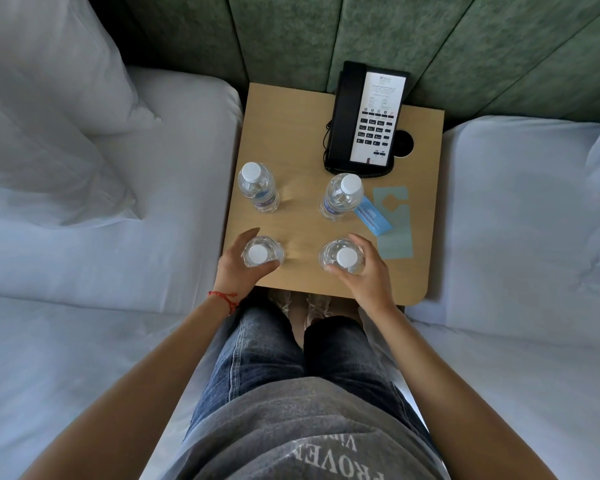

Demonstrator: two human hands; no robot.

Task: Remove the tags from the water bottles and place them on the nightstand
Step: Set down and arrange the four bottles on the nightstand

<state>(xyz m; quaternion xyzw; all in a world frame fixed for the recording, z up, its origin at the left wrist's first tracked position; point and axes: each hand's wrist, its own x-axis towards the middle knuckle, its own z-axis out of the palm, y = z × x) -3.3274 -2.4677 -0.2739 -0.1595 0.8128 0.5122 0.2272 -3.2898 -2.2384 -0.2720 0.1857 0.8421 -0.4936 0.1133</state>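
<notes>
Several clear water bottles with white caps stand upright on the wooden nightstand (302,140). My left hand (238,268) wraps around the near-left bottle (261,254). My right hand (364,271) wraps around the near-right bottle (343,259). Farther back stand a far-left bottle (257,187) and a far-right bottle (342,195). A bright blue tag (373,216) hangs from or leans on the far-right bottle; which one I cannot tell. A pale green tag with a cut-out hole (394,223) lies flat on the nightstand's right side.
A black desk phone (368,119) occupies the nightstand's back right, with a round cable hole (404,143) beside it. White beds (118,209) flank the nightstand on both sides, a pillow (49,98) on the left. A green padded headboard (361,32) rises behind.
</notes>
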